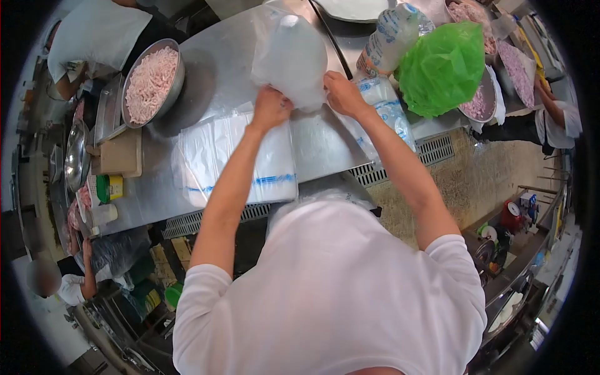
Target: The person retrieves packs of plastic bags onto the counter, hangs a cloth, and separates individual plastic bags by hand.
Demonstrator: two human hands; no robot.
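My left hand [273, 107] has its fingers closed on the lower left edge of a clear, cloudy plastic bag [290, 59]. On the other side, my right hand [342, 94] pinches the bag's right edge. The bag looks puffed out above the steel table [215, 69]. Below my left hand and forearm lies a flat stack of clear plastic bags [240, 156] with a blue printed strip. Beside my right wrist are folded clear packets with blue print [390, 115], partly covered by my forearm. My fingertips are partly hidden.
A steel bowl of pale pink meat strips [152, 86] stands on the left. At the right are a green plastic bag [444, 69], a clear blue-printed plastic package [389, 40] and a bowl of pink meat [481, 103]. Other people work on both sides.
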